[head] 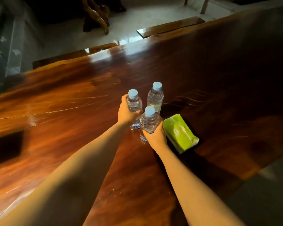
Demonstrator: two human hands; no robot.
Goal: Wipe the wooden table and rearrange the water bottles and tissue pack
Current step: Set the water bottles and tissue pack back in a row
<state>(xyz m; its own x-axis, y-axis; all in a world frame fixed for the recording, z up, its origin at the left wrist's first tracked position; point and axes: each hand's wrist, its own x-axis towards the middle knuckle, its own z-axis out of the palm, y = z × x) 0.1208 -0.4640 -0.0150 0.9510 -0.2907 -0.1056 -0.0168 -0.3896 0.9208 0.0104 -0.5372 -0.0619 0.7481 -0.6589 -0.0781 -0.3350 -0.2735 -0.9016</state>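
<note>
right hand [155,136] grips clear blue-capped bottle [148,122]; green tissue pack [180,132] beside

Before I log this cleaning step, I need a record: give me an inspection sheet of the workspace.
Surface: glossy wooden table, glare at far edge.
Job's things: three capped water bottles upright, clustered; far bottle free; green tissue pack lying flat beside them.
Clutter: nothing seen; no cloth visible.
Grippers: left hand grips left bottle; right hand grips near bottle.
Cables: nothing seen.
Surroundings: tiled floor, wooden bench beyond.

wooden bench [170,26], gnarled root stool [96,18], tiled floor [69,33]
</note>
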